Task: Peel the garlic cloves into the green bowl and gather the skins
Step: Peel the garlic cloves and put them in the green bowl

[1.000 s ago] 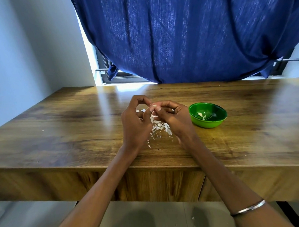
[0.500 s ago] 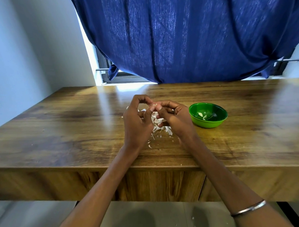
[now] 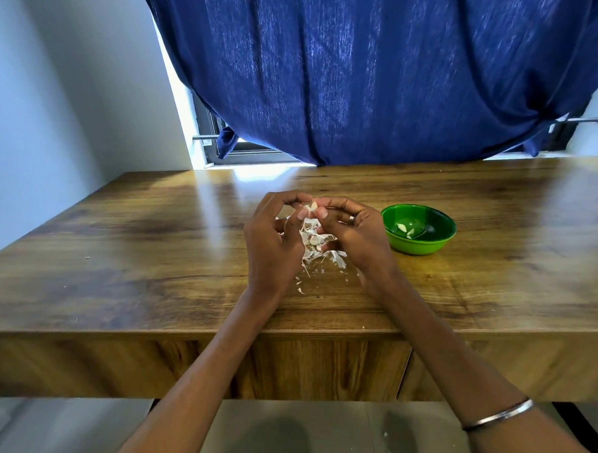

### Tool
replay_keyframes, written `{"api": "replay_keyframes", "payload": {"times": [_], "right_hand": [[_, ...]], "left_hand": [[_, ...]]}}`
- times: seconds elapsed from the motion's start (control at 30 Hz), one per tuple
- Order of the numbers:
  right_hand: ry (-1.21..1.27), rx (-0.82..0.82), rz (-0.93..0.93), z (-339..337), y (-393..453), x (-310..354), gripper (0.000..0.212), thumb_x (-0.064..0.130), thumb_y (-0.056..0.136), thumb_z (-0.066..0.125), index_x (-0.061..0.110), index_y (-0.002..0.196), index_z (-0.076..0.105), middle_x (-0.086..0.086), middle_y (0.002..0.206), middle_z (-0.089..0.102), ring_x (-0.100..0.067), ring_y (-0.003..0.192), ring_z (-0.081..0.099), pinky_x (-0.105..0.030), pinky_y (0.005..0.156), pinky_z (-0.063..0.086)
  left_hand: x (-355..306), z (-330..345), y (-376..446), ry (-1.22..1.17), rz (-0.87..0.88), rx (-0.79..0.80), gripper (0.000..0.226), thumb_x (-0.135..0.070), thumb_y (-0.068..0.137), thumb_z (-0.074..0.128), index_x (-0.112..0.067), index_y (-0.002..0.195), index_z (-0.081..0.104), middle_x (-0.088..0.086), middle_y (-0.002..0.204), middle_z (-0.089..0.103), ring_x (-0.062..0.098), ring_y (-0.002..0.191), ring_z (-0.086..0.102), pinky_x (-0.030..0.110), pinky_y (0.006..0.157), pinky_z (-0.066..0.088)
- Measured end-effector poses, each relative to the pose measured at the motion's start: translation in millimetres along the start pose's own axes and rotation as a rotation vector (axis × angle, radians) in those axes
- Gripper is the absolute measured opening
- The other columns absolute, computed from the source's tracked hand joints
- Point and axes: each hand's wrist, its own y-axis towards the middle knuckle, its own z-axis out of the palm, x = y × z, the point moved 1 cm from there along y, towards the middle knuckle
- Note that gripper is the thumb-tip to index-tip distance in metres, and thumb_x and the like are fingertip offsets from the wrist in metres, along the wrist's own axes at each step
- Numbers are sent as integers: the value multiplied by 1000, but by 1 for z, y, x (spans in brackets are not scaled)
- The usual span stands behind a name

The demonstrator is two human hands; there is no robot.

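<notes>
Where both hands pinch garlic clove — skins beneath.

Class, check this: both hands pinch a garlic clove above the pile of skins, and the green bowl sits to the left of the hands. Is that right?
Not quite. In the head view the green bowl sits to the right of the hands, beside the right hand. The rest holds: right and left hand pinch the garlic clove above the skins.

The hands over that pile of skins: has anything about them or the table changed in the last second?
Very little. The left hand and right hand keep pinching one garlic clove between their fingertips, working the skin with only small finger shifts. Nothing was let go or newly picked up. The skin pile beneath them, the green bowl with its few peeled pieces, and the table stayed as they were.
</notes>
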Motion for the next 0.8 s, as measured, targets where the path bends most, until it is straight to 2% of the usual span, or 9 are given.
{"api": "replay_keyframes", "payload": {"times": [0.1,0.23,0.33,0.4,0.47,0.6,0.7,0.8], "right_hand": [[-23,4,-14,0,0,0,17,11,93,70,14,108,76,-5,91,77,-11,73,64,-28,56,56],[-40,11,-30,0,-1,1,17,10,95,67,19,106,76,4,89,76,-6,70,63,-27,55,55],[-30,9,-11,0,-1,1,14,12,96,67,17,105,76,0,92,76,-9,72,63,-26,53,54],[-10,14,13,1,-1,1,15,12,96,67,12,109,74,-4,93,75,-11,73,64,-25,52,53],[11,21,32,1,-1,2,18,13,95,68,9,112,73,-6,93,74,-12,72,66,-26,53,54],[33,16,45,1,0,1,17,13,93,72,10,109,72,-7,95,75,-13,72,68,-29,55,54],[53,-12,41,0,0,1,13,12,91,74,13,104,73,-7,93,76,-15,73,67,-29,55,54],[75,-25,35,-1,0,1,14,11,93,70,10,107,73,-8,97,77,-14,72,68,-28,54,55]], "left_hand": [[2,0,0,16,10,-12,13,-3,96,65,-13,99,73,-7,96,70,8,85,68,30,63,57],[2,1,0,42,-3,-19,10,-3,94,67,-10,97,73,-7,94,69,1,88,66,29,64,57],[2,2,-1,47,-20,-8,7,-6,95,68,-11,97,71,-10,93,67,2,85,65,29,62,56],[2,2,-1,23,-55,10,8,-9,96,67,-17,98,69,-13,94,68,10,78,69,31,54,54],[1,2,-2,-11,-106,24,7,-10,98,66,-17,98,68,-10,94,70,18,64,70,26,45,48],[-2,0,-3,-90,-205,-1,4,-6,99,65,-9,99,68,0,94,73,20,43,65,24,35,42],[-1,-1,-2,-106,-209,-21,3,-6,97,67,-9,98,69,2,91,74,18,47,66,21,36,43],[2,-1,-2,-69,-188,-38,5,-9,96,70,-8,100,73,0,92,75,15,52,68,20,39,45]]}}
